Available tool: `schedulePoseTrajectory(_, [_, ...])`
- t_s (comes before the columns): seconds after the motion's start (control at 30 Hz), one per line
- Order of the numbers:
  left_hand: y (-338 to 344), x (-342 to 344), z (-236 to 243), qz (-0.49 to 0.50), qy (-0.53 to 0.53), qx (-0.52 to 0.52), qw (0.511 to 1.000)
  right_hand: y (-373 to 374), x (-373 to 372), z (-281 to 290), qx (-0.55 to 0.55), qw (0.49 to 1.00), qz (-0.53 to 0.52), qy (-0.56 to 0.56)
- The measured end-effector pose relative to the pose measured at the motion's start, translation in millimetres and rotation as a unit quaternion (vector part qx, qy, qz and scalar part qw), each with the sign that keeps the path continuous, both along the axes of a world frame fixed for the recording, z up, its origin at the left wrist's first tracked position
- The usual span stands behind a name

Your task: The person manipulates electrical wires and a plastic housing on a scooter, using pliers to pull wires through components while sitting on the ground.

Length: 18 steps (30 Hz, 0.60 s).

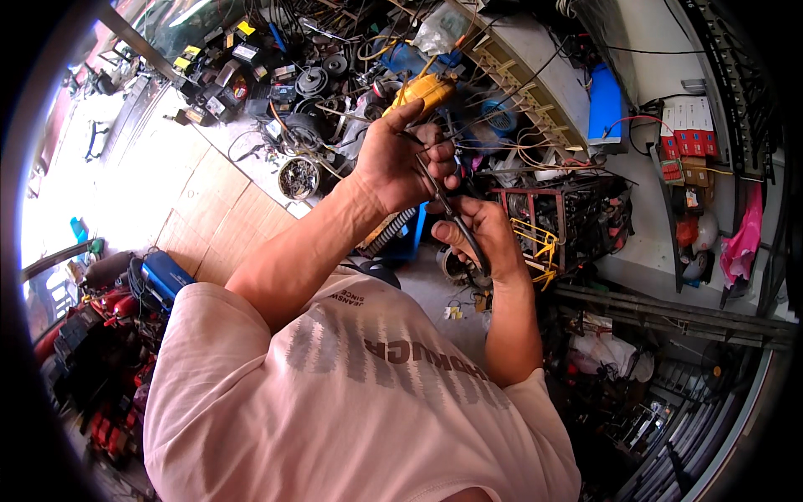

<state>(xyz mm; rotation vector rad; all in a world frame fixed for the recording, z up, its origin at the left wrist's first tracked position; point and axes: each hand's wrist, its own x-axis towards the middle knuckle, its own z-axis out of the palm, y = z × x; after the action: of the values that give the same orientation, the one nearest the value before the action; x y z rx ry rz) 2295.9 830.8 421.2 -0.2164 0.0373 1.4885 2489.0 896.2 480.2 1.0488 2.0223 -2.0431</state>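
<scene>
My left hand (401, 159) is raised in front of me, its fingers curled in. Thin dark wire-like lines pass by its fingers, but what it grips is hidden. Lower and to the right, my right hand (483, 233) is closed around a long, slim dark tool (462, 224) with a thicker black end. The thin end of that tool slants up to the left, reaching my left fingers; its exact kind is unclear. Just beyond my left hand sits a yellow rounded casing (425, 92), with cables around it.
Motor parts, batteries and cables crowd the floor ahead, beside a round tin (299, 178) of small parts. A blue bin (410, 238) is below my hands. Rightward stand a metal rack (535, 213) and a blue box (604, 105). Red tools (109, 305) pile up at left.
</scene>
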Motion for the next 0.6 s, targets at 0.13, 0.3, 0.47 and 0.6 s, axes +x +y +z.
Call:
schedulePoseTrajectory(0.13, [-0.2, 3.0, -1.3, 0.01, 0.007, 0.01, 1.0, -0.7, 1.2, -1.5, -0.004, 1.0, 0.0, 0.013])
schedulePoseTrajectory(0.3, [-1.3, 7.2, 0.9, 0.015, 0.011, 0.018, 1.0, -2.8, 0.3, -2.6, 0.005, 1.0, -0.004, 0.014])
schedulePoseTrajectory(0.47, [-1.3, 10.2, -1.7, 0.016, -0.009, 0.022, 1.0, -5.3, 1.0, -5.3, 0.001, 0.999, -0.009, 0.032])
schedulePoseTrajectory(0.6, [-1.8, 10.4, -3.1, 0.014, -0.01, 0.025, 1.0, -6.6, 1.7, -5.9, -0.005, 0.999, -0.012, 0.035])
